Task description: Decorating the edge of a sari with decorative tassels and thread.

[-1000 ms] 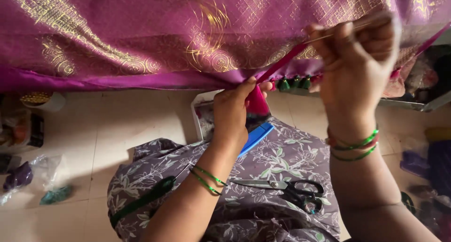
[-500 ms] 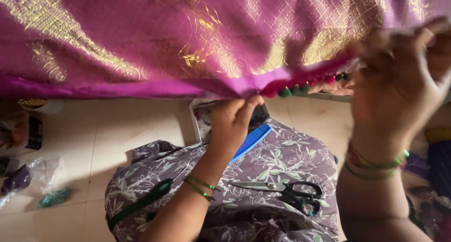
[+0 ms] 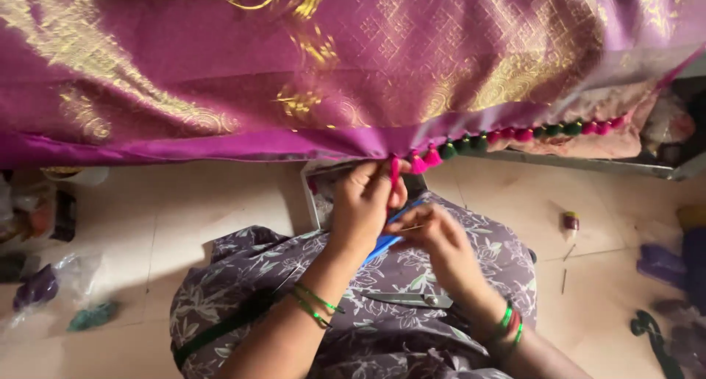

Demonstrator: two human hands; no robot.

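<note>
- Right hand (image 3: 434, 235) now low, just beside the left hand and over the lap; half a second ago up high at the right, level with the fabric's edge (a long pull of thread, by the look of it, now finished).
- Judged from that: one stitch drawn through, the next one set up close under the hem.
- Left hand (image 3: 368, 202) much where it was, closed in a pinch on the pink tassel (image 3: 395, 169) at the lower edge of the purple fabric (image 3: 353, 70).
- Right fingertips pinched on a thin needle (image 3: 412, 227), pointing toward the left hand; thread itself too fine to make out.
- Row of tassels (image 3: 515, 136), pink and green by turns, along the hem to the right of the pinch; bare hem to the left.
- Blue strip (image 3: 382, 243) under the hands, partly hidden.
- Scissors (image 3: 408, 299) flat on the grey floral lap cloth (image 3: 243, 283), near the right wrist.
- Small bottle (image 3: 571, 223) with a dark cap upright on the floor tiles at the right, well apart from the hands.
- Clear plastic bags (image 3: 44, 291) at the far left on the floor, dark purple and green contents, blurred; no label legible.
</note>
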